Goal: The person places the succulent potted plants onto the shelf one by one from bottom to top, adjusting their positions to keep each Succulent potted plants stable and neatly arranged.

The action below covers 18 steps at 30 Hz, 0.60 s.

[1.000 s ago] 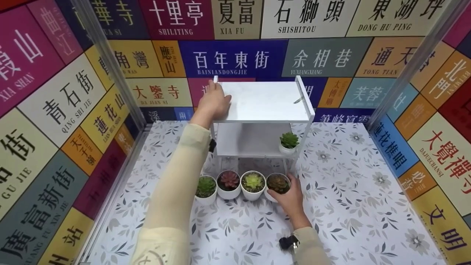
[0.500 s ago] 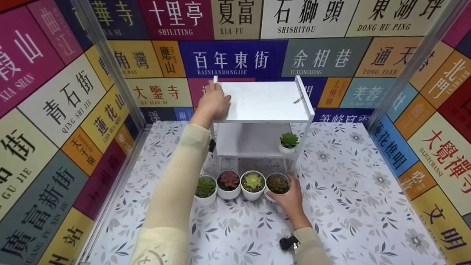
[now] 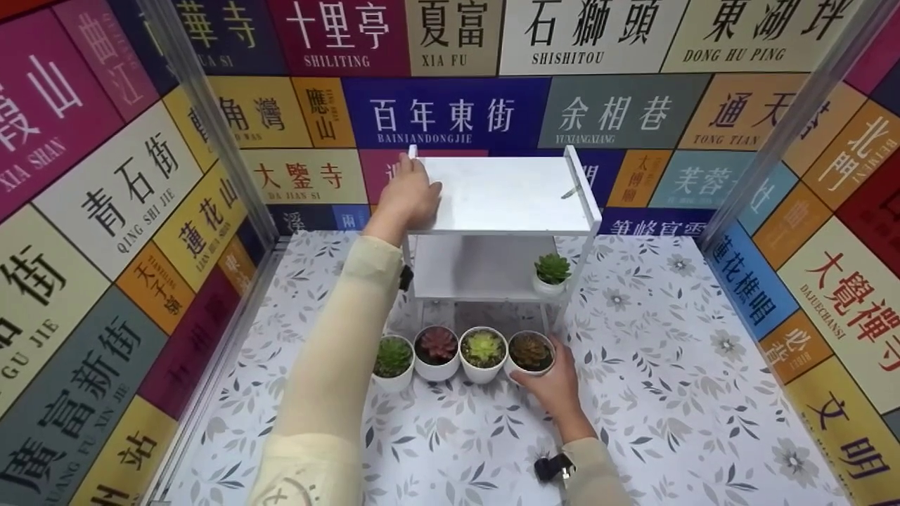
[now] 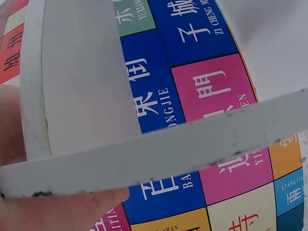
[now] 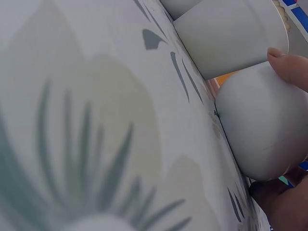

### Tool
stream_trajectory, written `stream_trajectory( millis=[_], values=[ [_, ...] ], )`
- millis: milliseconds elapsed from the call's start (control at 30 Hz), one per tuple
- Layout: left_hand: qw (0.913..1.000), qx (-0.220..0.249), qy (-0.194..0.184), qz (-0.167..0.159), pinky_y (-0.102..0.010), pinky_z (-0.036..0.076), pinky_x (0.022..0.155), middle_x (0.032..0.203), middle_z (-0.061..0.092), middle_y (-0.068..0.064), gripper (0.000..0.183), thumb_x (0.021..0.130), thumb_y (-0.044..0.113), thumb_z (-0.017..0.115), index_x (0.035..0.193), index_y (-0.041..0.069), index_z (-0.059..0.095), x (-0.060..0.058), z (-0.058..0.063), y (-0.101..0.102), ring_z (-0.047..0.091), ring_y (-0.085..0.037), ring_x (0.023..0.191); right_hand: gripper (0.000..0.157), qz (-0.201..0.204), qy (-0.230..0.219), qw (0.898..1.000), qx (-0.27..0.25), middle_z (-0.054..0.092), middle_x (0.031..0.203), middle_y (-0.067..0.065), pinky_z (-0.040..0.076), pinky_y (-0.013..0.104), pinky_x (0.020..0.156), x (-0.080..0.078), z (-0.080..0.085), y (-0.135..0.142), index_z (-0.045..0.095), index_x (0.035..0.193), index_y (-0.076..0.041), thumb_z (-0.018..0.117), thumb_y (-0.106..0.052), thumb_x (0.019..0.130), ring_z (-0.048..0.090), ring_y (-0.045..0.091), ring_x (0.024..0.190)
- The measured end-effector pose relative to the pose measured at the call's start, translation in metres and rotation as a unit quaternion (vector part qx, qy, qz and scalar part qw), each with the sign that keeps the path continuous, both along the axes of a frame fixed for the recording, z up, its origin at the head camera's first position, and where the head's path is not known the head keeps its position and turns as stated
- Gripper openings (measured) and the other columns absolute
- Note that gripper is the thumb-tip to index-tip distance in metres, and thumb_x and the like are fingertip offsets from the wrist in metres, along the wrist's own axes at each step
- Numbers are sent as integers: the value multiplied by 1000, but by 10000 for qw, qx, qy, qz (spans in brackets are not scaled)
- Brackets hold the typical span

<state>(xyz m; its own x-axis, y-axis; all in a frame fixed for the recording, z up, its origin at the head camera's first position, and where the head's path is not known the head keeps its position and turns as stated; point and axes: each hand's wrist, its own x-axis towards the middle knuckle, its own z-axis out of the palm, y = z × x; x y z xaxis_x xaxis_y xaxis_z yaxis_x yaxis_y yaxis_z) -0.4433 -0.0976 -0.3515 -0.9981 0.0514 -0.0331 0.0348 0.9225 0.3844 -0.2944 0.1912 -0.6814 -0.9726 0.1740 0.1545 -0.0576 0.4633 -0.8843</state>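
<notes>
One small brown succulent pot (image 3: 531,353), smooth, rigid, probably light, sits cupped round its wall in my right hand (image 3: 555,386), nearest the shelf's (image 3: 506,193) front right leg.

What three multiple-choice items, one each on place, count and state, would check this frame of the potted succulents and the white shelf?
1. Where does the lone green succulent pot stand?
A. on the shelf's top board
B. on the lower board of the white shelf, at its right end
C. on the floral mat

2. How many pots form the row on the floral mat in front of the shelf?
A. two
B. four
C. six

3. What is the right hand doing?
A. gripping the brown succulent pot
B. lying flat on the mat
C. holding the shelf leg

Key: 1 B, it sits under the top board; 2 B, four white pots side by side; 3 A, fingers curl round the rightmost pot while the left hand holds the shelf's top corner.
</notes>
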Motion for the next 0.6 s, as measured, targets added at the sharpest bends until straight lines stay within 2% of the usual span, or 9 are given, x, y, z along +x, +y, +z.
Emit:
stream_trajectory(
  millis=[333,600],
  values=[
    [10000,28,15,28,-45,15,138,178,-2,-25,77,114,39,38,168,-7,8,0,-1,0,7,-36,167,108,-9,96,9999,123,52,152,25,41,58,120,0,-4,4,47,154,0,102,-20,63,52,43,141],
    [10000,44,52,11,-45,15,138,178,-1,-26,77,114,40,38,168,-7,9,-1,0,0,7,-37,167,109,143,140,9995,253,51,152,26,41,57,121,1,-3,7,45,155,0,101,-17,62,51,44,141]
  ],
)
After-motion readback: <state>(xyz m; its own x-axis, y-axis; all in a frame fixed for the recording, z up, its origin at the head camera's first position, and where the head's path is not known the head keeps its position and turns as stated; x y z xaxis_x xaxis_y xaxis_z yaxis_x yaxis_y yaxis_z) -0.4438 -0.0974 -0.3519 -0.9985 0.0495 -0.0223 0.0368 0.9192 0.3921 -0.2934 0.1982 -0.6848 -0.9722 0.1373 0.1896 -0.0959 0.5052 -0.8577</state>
